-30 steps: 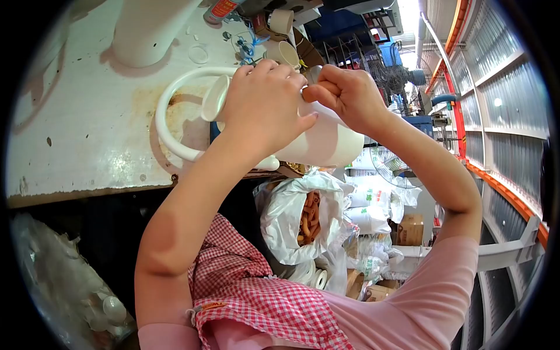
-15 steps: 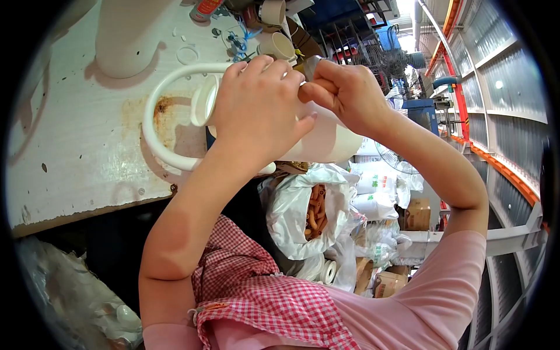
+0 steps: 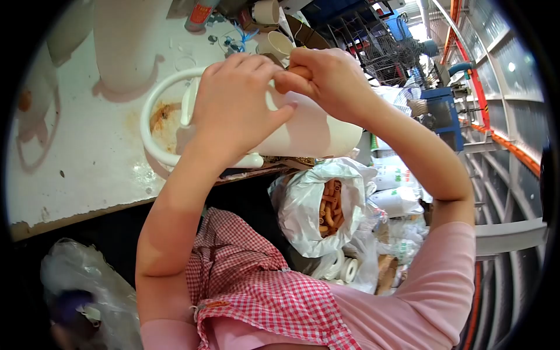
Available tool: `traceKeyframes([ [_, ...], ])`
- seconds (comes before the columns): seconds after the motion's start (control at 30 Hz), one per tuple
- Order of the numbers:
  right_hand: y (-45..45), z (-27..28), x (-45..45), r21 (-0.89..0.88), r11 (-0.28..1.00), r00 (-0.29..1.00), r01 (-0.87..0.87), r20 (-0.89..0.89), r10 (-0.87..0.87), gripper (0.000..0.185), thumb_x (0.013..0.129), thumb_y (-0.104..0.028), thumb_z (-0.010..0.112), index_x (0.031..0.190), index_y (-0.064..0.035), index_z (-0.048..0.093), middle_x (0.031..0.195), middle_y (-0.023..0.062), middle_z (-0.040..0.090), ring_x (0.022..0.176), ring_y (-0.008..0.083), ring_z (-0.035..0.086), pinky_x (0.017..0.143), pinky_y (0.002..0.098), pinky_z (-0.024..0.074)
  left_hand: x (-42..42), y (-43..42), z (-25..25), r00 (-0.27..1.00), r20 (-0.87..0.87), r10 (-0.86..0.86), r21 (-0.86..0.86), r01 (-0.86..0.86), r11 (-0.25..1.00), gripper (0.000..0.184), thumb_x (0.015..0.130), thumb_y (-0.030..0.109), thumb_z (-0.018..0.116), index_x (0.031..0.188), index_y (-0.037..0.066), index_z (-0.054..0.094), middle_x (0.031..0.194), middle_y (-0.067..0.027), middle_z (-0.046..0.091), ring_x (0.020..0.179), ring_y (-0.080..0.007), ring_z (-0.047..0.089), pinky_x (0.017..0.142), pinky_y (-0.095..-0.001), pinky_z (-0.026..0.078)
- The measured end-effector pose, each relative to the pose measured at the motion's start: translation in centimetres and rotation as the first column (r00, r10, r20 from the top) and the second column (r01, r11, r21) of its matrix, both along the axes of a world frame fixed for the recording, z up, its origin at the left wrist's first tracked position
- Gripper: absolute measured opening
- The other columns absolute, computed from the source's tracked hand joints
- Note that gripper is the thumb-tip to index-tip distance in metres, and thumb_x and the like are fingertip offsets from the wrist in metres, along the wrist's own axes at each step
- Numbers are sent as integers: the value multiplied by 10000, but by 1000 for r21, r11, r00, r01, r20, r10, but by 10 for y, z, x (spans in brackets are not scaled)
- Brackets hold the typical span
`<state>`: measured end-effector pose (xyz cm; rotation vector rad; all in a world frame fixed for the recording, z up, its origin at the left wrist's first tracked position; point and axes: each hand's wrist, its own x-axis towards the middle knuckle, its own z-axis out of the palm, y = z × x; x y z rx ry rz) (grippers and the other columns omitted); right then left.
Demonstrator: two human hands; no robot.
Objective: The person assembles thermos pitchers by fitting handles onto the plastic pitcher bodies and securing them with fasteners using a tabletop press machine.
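A white cylindrical vessel [image 3: 318, 129] lies on its side at the table's front edge, its closed end toward the right. A white curved tube [image 3: 149, 116] loops out to its left. My left hand [image 3: 239, 99] is wrapped over the vessel, thumb on its side. Just right of it, my right hand [image 3: 326, 79] is closed in a fist against the vessel's upper side. The fingers curl round something whose form is hidden; only a little of it showed earlier between the hands.
On the white table [image 3: 76, 169] stand another white vessel [image 3: 128, 46], a red-labelled can [image 3: 200, 14] and a beige cup [image 3: 277, 45]. Below the edge sits a white bag [image 3: 297, 210] of orange-brown pieces. Clear plastic [image 3: 96, 280] lies lower left; a fan [image 3: 388, 58] stands behind.
Both hands have shifted slightly left with the vessel. The small white ring-shaped part at its left has turned more edge-on. A dark purple blurred shape now shows at the lower left.
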<state>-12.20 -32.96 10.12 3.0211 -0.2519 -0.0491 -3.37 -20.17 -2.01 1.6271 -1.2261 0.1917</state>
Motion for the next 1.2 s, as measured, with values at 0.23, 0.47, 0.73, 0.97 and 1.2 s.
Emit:
traceKeyframes([
  [0.23,-109,-45,-111,328,935,394,138,848,-355,404,953,-303,624,1173,2,476,973,64,540,889,186,610,785,340,496,5,1,12,982,188,10,7,-11,1000,423,734,245,790,1094,52,682,1103,-104,684,1069,-291,625,932,-415,486],
  [0.47,-84,-105,-161,980,23,479,-197,117,-870,419,1018,-314,562,1236,42,604,1109,97,681,969,149,626,871,308,492,-27,-41,56,913,-364,-184,77,227,971,325,817,165,794,1082,10,690,889,-53,692,794,-105,615,728,-248,502],
  [0.73,-96,-134,-172,888,181,266,-422,312,-912,278,1022,-265,565,1032,2,638,927,17,660,812,88,597,758,272,495,-26,-62,46,975,-215,55,37,-48,998,369,862,312,796,1057,10,713,780,0,654,664,-63,557,598,-225,450],
  [0.97,-73,-177,-217,919,390,615,54,277,-738,173,918,-165,639,903,-2,694,765,62,679,718,140,650,687,304,520,35,25,96,914,-186,360,334,-286,898,442,899,459,706,1109,72,732,639,45,478,545,-69,417,501,-257,315],
  [1.2,-73,-193,-174,426,808,851,407,143,-505,152,852,-201,670,930,-88,736,922,116,721,901,307,693,808,432,533,60,203,75,766,-321,557,195,-522,831,249,953,202,694,1118,18,676,669,65,483,529,-8,373,462,-181,252],
])
